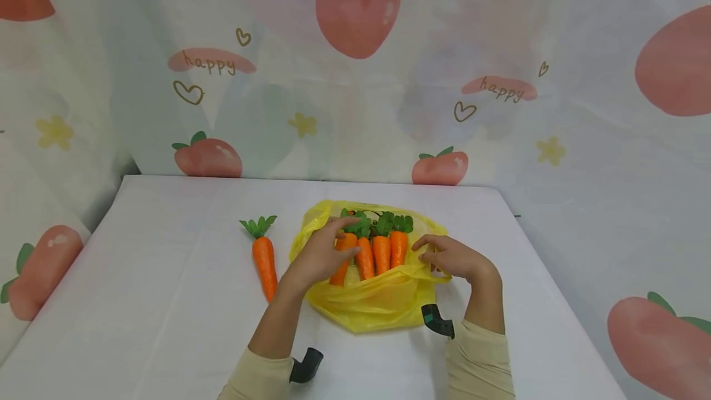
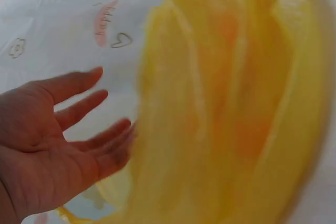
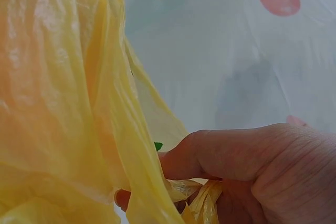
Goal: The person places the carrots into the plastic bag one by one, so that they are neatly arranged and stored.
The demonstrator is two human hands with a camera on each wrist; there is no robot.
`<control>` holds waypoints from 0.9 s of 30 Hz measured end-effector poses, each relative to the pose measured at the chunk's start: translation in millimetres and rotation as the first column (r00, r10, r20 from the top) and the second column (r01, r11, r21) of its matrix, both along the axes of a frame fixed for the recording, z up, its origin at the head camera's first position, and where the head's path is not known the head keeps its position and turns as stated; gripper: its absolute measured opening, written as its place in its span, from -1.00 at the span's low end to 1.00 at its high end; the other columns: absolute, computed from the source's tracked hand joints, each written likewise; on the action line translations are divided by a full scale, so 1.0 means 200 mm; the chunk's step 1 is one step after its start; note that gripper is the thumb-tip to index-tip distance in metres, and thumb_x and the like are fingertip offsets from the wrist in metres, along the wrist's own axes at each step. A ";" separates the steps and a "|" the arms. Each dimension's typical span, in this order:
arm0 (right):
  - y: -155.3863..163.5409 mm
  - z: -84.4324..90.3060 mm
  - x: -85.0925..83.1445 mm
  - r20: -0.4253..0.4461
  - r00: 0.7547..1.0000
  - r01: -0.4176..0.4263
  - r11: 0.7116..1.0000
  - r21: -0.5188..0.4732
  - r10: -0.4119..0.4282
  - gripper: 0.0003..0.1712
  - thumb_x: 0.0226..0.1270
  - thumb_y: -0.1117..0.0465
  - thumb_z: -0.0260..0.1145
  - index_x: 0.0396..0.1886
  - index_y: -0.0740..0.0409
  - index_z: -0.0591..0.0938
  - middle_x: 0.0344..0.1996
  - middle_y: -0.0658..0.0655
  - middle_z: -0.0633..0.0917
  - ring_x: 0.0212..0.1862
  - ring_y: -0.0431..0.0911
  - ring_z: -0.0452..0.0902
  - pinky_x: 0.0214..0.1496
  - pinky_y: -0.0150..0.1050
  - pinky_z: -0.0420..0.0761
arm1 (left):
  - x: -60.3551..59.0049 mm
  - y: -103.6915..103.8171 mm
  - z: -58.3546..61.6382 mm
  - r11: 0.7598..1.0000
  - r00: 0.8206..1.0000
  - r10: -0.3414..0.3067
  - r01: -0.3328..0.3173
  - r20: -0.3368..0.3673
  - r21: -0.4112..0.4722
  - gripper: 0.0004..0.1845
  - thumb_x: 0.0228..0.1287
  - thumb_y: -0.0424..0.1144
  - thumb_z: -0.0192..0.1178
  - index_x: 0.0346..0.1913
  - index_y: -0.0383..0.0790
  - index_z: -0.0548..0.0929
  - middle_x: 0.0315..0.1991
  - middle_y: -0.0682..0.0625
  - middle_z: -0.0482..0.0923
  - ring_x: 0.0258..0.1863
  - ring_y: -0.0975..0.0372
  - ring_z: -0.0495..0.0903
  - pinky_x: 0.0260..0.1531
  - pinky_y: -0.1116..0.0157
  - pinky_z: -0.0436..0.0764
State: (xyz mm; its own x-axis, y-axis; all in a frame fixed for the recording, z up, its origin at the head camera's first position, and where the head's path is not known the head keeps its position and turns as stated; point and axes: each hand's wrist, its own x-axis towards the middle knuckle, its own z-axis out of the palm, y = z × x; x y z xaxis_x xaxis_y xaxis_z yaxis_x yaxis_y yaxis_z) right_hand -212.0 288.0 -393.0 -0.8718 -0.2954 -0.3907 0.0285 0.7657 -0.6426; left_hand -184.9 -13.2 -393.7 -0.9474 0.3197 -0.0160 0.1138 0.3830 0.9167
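A yellow plastic bag (image 1: 378, 307) lies with its mouth spread, and several orange carrots (image 1: 381, 254) with green leafy tops sit side by side in it. My left hand (image 1: 322, 255) is over the bag's left side, overlapping the leftmost carrot; its fingers are spread and relaxed in the left wrist view, beside the yellow plastic. At the right edge of the bag, my right hand (image 1: 458, 258) grips a gathered strip of the plastic between thumb and fingers, clearest in the right wrist view. Left of the bag, one more carrot (image 1: 265, 264) lies on the table.
The white table (image 1: 166, 252) has its back edge against a fabric backdrop (image 1: 355, 110) printed with fruit, hearts and the word "happy". A black wrist device (image 1: 307, 365) shows on the left sleeve and another (image 1: 437, 321) on the right.
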 end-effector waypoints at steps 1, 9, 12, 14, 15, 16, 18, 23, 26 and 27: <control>0.00 0.00 0.00 -0.001 1.000 -0.001 1.000 0.001 0.001 -0.65 0.58 0.23 0.16 0.24 0.23 0.60 -0.35 0.16 0.57 -0.25 0.12 0.50 -0.16 -0.04 0.57 | 0.01 -0.01 0.02 0.999 1.000 -0.018 0.018 -0.005 0.033 -0.44 0.45 -0.27 0.33 0.45 0.03 0.50 0.47 -0.10 0.33 0.31 -0.06 0.48 0.02 0.04 0.66; -0.02 -0.01 0.00 0.000 1.000 0.003 1.000 -0.003 -0.003 -0.66 0.56 0.22 0.17 0.22 0.21 0.60 -0.35 0.16 0.57 -0.23 0.14 0.51 -0.14 0.03 0.58 | 0.06 -0.18 0.18 0.984 0.998 -0.050 0.057 -0.046 0.169 -0.53 0.43 -0.24 0.36 0.34 0.11 0.59 0.30 0.13 0.48 0.14 0.16 0.59 0.02 0.12 0.66; -0.02 -0.01 0.00 0.002 1.000 0.004 1.000 0.001 -0.004 -0.65 0.56 0.21 0.16 0.22 0.20 0.60 -0.35 0.17 0.57 -0.22 0.15 0.51 -0.14 0.03 0.58 | 0.07 -0.27 0.19 0.984 0.998 -0.030 0.039 -0.055 0.173 -0.54 0.45 -0.20 0.35 0.34 0.13 0.59 0.31 0.15 0.48 0.14 0.16 0.58 0.05 0.07 0.64; -0.02 -0.01 0.00 0.006 1.000 0.010 1.000 0.012 -0.010 -0.65 0.56 0.20 0.17 0.22 0.19 0.60 -0.34 0.16 0.57 -0.20 0.15 0.50 -0.13 0.02 0.58 | 0.07 -0.33 0.19 0.979 0.999 -0.018 0.026 -0.046 0.203 -0.55 0.46 -0.19 0.34 0.35 0.12 0.58 0.31 0.13 0.48 0.15 0.14 0.58 0.08 0.05 0.62; -0.01 -0.01 0.00 0.007 1.000 0.012 1.000 0.016 -0.012 -0.66 0.57 0.20 0.17 0.22 0.19 0.61 -0.34 0.16 0.57 -0.20 0.14 0.51 -0.13 0.01 0.57 | 0.07 -0.36 0.18 0.973 0.999 -0.011 0.020 -0.039 0.230 -0.55 0.46 -0.20 0.33 0.35 0.09 0.58 0.31 0.10 0.48 0.14 0.11 0.58 0.09 0.03 0.61; -0.01 -0.01 0.00 0.006 1.000 0.009 1.000 0.024 -0.009 -0.65 0.57 0.19 0.16 0.23 0.19 0.60 -0.34 0.16 0.57 -0.19 0.14 0.51 -0.13 0.01 0.57 | 0.07 -0.40 0.18 0.965 0.999 -0.004 0.012 -0.032 0.262 -0.56 0.48 -0.21 0.31 0.35 0.06 0.58 0.32 0.07 0.48 0.13 0.08 0.59 0.10 0.03 0.61; 0.00 -0.01 0.01 0.005 1.000 0.015 0.999 0.028 -0.015 -0.66 0.57 0.20 0.17 0.22 0.20 0.60 -0.32 0.16 0.57 -0.18 0.14 0.51 -0.10 0.02 0.57 | 0.06 -0.47 0.16 0.951 0.999 0.025 -0.016 -0.025 0.310 -0.57 0.49 -0.23 0.29 0.36 0.00 0.58 0.31 0.00 0.49 0.10 0.00 0.60 0.09 0.07 0.62; 0.01 0.00 0.01 0.001 1.000 0.019 1.000 0.017 -0.019 -0.66 0.58 0.20 0.19 0.22 0.21 0.59 -0.31 0.16 0.57 -0.18 0.13 0.50 -0.08 0.07 0.59 | 0.06 -0.62 0.09 0.947 0.991 0.131 -0.129 0.010 0.294 -0.60 0.51 -0.22 0.27 0.34 -0.06 0.59 0.26 -0.06 0.52 0.05 -0.03 0.64 0.09 0.15 0.63; 0.00 0.00 0.01 0.001 1.000 0.016 1.000 0.013 -0.016 -0.66 0.58 0.20 0.18 0.22 0.22 0.59 -0.33 0.15 0.57 -0.21 0.12 0.49 -0.13 0.04 0.57 | 0.07 -0.69 0.04 0.962 0.984 0.171 -0.176 0.044 0.209 -0.59 0.51 -0.18 0.27 0.35 -0.06 0.58 0.28 -0.12 0.51 0.07 -0.05 0.62 0.15 0.07 0.57; 0.00 0.00 0.01 0.004 1.000 0.017 1.000 0.012 -0.017 -0.66 0.57 0.21 0.18 0.22 0.22 0.59 -0.34 0.16 0.57 -0.23 0.12 0.49 -0.14 0.03 0.57 | 0.07 -0.71 0.03 0.965 0.982 0.183 -0.190 0.054 0.183 -0.58 0.52 -0.18 0.26 0.36 -0.07 0.58 0.28 -0.15 0.51 0.08 -0.06 0.61 0.15 0.04 0.57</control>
